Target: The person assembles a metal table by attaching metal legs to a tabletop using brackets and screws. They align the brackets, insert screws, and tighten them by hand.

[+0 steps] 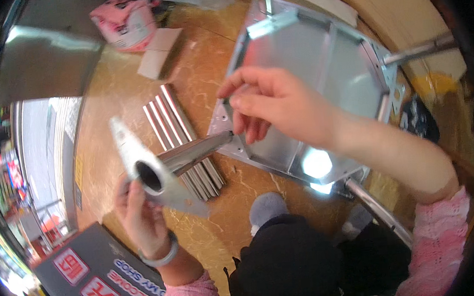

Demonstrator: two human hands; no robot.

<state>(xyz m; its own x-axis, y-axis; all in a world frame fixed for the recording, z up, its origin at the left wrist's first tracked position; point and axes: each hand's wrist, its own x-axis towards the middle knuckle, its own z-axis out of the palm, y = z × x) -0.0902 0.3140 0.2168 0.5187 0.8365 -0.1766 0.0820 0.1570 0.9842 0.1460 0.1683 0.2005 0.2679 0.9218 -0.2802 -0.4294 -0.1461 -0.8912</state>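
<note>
A flat silver metal bracket (128, 141) with a large round opening is gripped along its near edge by my left hand (139, 214), the fingers closed on it. It sits at the upper end of a shiny tubular leg (195, 153); whether it is fitted around the tube, I cannot tell. That leg rises from a corner of an upturned metal table frame (225, 117). Over the same corner hovers my right hand (269, 101), thumb and fingers bent but apart, with nothing seen in it. More tubular legs (378, 209) stand at the frame's other corners.
Several loose metal tubes (176, 119) lie side by side on the brown floor (110, 91). A pink-and-white bag (124, 24) and a cardboard piece (160, 53) are farther off. Large cardboard (399, 13) lies beyond the frame. A grey printed doormat (99, 275) is at lower left.
</note>
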